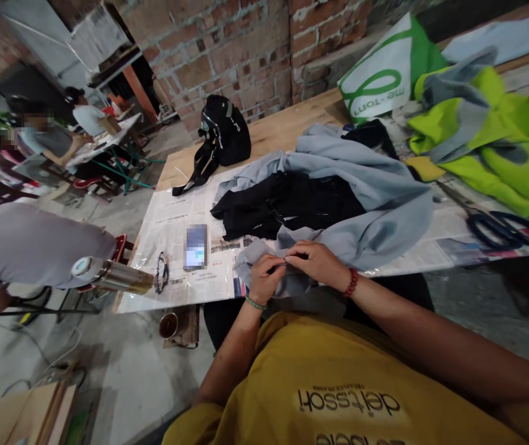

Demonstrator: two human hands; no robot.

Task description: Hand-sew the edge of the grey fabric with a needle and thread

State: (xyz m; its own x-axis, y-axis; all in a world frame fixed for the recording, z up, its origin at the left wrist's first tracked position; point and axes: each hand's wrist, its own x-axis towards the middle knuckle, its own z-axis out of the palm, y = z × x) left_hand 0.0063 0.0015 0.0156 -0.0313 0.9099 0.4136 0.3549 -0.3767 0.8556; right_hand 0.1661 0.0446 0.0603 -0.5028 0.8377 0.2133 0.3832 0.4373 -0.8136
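Observation:
My left hand (265, 279), a green beaded bracelet at its wrist, is closed in a pinch at the table's front edge. Fingertip to fingertip with it, my right hand (316, 262) pinches too, below a red bracelet. Something thin and dark shows between the fingertips, too small to name. Under and around both hands lies grey cloth (376, 228), which spreads back over the table. A black garment (292, 201) rests on the grey cloth just beyond my hands.
Newspaper covers the table (153, 228). On it are a phone (195, 247), a bracelet (161, 272), a metal flask (114, 275), a black bag (225, 130) and large scissors (496, 225). Yellow-green cloth (500, 142) and a white-green bag (380, 74) stand right. Co-workers sit left.

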